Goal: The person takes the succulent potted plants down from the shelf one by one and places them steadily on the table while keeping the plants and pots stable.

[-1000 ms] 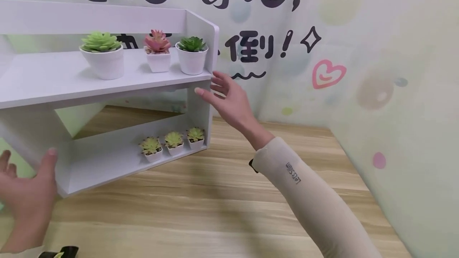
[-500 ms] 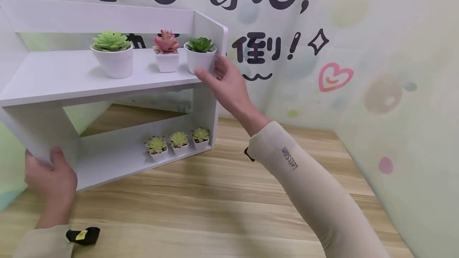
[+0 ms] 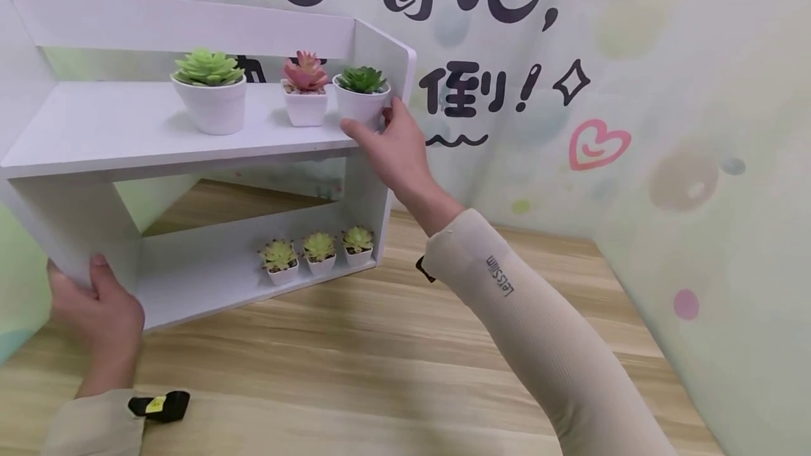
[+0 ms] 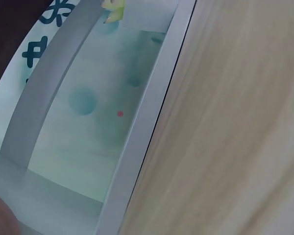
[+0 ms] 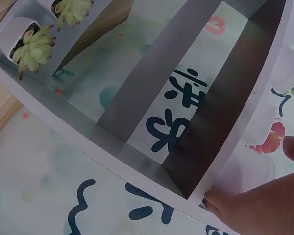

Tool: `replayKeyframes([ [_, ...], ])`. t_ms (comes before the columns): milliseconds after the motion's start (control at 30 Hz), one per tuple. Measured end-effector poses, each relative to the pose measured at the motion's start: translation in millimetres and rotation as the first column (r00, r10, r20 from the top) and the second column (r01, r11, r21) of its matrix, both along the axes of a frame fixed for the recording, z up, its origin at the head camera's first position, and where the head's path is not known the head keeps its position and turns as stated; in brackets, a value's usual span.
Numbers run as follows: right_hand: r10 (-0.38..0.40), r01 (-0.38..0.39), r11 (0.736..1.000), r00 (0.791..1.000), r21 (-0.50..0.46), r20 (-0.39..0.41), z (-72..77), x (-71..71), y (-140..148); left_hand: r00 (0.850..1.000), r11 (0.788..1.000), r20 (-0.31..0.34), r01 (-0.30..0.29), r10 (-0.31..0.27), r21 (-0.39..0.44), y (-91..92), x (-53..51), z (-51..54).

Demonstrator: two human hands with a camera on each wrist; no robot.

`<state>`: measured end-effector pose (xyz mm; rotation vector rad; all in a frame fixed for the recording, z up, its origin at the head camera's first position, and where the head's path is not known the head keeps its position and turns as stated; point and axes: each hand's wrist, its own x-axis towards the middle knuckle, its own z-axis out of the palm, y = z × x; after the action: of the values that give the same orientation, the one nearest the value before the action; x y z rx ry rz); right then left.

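A white two-tier shelf (image 3: 190,160) stands on the wooden table. My left hand (image 3: 101,308) grips the front edge of its left side panel, thumb on the inner face; its outer fingers are mostly hidden. On the upper board, my right hand (image 3: 399,153) holds the white pot of a dark green succulent (image 3: 361,81), thumb in front and fingers between pot and right panel. The right wrist view shows this pot (image 5: 242,169) between the thumb and a fingertip. Beside it stand a pink succulent (image 3: 305,90) and a light green succulent (image 3: 212,86), both in white pots.
Several small yellow-green succulents (image 3: 319,252) in white pots line the right part of the lower board. The wooden table (image 3: 355,371) extends in front and to the right. A patterned wall (image 3: 697,90) with black lettering and a pink heart rises behind and right.
My left hand has come right and taken hold of the left panel. My right hand has moved in from the panel's edge and closed around the dark green succulent's pot. The view has shifted slightly.
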<state>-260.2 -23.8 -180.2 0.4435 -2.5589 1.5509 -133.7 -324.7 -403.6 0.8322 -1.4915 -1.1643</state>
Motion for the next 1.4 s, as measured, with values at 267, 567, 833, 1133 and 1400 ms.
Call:
replayKeyframes([
  [267,-0.024,0.024,0.999,1.0,0.025,0.005,1.4,-0.1,-4.4,1.0,1.0,-0.017,0.0,0.0,-0.008,-4.3,1.5,-6.4],
  [567,-0.026,0.026,1.0,0.999,-0.012,0.028,9.5,-14.5,-10.0,0.999,1.0,0.032,-0.011,0.012,-0.011,-5.0,-1.6,-12.7],
  [833,-0.083,0.083,0.997,0.996,0.008,0.025,11.6,-21.9,-19.0,1.0,1.0,0.026,-0.015,0.016,-0.015,-0.2,-0.7,-12.2],
  [1133,-0.117,0.117,0.993,0.993,-0.002,-0.012,8.9,-18.7,-16.2,0.998,0.997,0.056,0.035,-0.039,0.064,-2.1,-2.7,-10.6],
  [1400,-0.04,0.032,0.994,0.997,-0.106,-0.069,1.7,-10.3,4.4,0.999,0.996,0.01,0.047,-0.048,0.077,-2.9,-1.7,-12.0],
])
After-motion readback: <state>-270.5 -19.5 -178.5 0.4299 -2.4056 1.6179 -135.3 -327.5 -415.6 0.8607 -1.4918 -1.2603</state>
